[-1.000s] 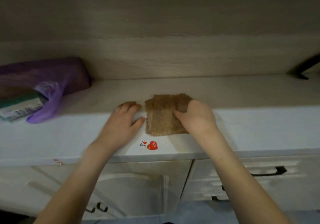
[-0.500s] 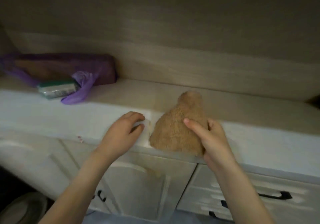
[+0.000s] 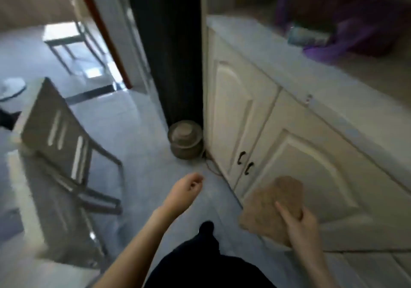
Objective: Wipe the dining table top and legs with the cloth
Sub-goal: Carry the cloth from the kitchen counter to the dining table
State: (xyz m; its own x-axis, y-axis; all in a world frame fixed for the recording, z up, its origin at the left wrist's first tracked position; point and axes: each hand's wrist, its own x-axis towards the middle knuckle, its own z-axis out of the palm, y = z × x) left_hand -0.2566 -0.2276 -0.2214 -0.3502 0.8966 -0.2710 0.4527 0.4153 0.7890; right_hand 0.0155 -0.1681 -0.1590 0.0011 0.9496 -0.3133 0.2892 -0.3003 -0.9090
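My right hand (image 3: 300, 223) is shut on the brown cloth (image 3: 265, 207), which I hold in the air at the lower right, in front of the white cabinet doors (image 3: 233, 109). My left hand (image 3: 187, 189) hangs over the floor in the middle, with nothing in it and its fingers loosely curled. At the lower left is a blurred, pale-edged table top (image 3: 22, 198) that looks glossy. A grey chair (image 3: 60, 132) stands against it. The whole view is motion-blurred.
A round lidded pot (image 3: 185, 140) sits on the floor at the cabinet's corner. A purple bag (image 3: 333, 43) lies on the counter (image 3: 289, 69). A doorway at the upper left shows a stool (image 3: 64, 41) in another room. My dark trousers (image 3: 200, 265) fill the bottom.
My right hand lifted the cloth off the counter and carried it down. My left hand left the counter edge. The view swung left, from the counter to the floor, chair and table.
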